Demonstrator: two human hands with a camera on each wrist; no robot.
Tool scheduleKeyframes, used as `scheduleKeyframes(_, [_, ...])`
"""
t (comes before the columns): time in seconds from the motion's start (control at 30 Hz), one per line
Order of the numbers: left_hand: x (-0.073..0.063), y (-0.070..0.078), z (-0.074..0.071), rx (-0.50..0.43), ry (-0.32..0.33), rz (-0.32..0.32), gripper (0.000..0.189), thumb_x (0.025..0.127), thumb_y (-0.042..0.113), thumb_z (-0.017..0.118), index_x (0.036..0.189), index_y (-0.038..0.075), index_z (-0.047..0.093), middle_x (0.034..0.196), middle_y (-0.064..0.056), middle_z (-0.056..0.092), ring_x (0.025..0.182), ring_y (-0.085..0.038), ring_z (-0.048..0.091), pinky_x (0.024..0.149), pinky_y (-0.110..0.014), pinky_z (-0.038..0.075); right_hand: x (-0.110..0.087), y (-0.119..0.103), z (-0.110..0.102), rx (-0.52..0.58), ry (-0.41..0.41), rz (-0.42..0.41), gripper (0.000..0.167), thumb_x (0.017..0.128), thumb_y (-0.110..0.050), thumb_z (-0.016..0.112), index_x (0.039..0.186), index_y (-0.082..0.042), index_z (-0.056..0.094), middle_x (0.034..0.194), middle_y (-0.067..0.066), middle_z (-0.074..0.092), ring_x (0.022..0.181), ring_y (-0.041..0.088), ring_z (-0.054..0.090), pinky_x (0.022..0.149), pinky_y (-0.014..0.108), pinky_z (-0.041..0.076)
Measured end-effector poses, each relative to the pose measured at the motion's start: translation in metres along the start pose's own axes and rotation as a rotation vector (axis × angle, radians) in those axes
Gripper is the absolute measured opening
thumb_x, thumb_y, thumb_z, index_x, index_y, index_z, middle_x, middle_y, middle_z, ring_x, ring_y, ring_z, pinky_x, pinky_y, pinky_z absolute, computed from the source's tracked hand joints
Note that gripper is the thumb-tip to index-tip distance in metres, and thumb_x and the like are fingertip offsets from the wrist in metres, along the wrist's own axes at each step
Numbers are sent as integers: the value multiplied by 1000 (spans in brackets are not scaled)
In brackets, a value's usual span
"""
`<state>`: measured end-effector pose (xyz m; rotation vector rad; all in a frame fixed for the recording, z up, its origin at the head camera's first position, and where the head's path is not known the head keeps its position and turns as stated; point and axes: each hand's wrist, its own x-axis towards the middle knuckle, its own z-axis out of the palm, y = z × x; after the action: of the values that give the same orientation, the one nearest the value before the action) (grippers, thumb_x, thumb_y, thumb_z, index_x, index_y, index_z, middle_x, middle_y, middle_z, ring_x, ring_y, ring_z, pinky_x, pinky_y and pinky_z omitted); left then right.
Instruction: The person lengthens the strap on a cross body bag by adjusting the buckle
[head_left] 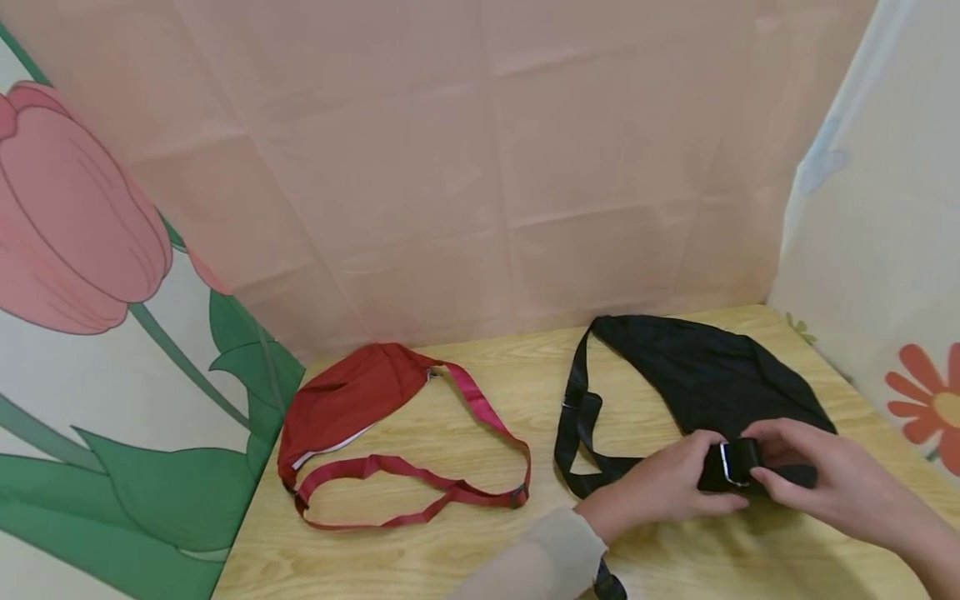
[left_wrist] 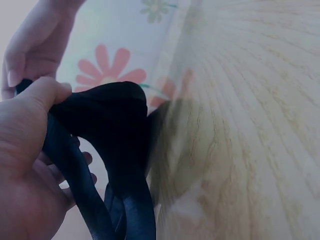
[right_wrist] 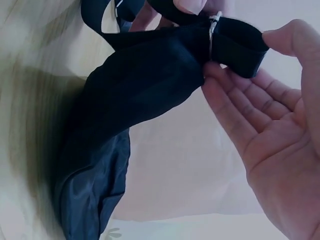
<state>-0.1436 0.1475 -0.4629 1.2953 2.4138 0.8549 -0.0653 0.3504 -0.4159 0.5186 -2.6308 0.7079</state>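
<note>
A black sling bag [head_left: 720,375] lies at the right of the table, its near end lifted. A metal buckle [head_left: 726,464] sits on its black strap [head_left: 576,437], between the two hands. My left hand [head_left: 667,485] pinches the strap just left of the buckle, thumb on top in the left wrist view. On the other side, my right hand [head_left: 832,479] holds the strap's folded loop [right_wrist: 245,45] between thumb and fingers. The right wrist view shows this loop passing through the buckle, with the bag's body hanging down beside it.
A red waist bag [head_left: 352,400] with a red strap [head_left: 480,498] spread in a loop lies left on the wooden table [head_left: 420,558]. A pink sheet [head_left: 465,183] stands behind. Flower-printed walls flank both sides. A black strap end [head_left: 610,585] shows near the left sleeve.
</note>
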Motion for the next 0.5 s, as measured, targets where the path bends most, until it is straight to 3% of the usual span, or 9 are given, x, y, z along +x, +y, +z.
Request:
scheduleKeyframes(0.23, [4, -2, 8, 14, 30, -22, 57, 92, 47, 71, 138, 23, 46, 122, 16, 58, 97, 10, 54, 78, -6, 40, -4, 4, 2, 36, 14, -23, 52, 69, 2, 89, 112, -17, 65, 100, -15, 65, 81, -6, 65, 68, 5, 46])
scheduleKeyframes(0.5, [1, -6, -5, 27, 74, 19, 56, 94, 48, 68, 141, 25, 49, 130, 17, 52, 106, 9, 49, 84, -7, 39, -10, 14, 0, 63, 16, -14, 52, 75, 5, 85, 118, -13, 63, 109, -21, 61, 84, -2, 67, 71, 6, 47])
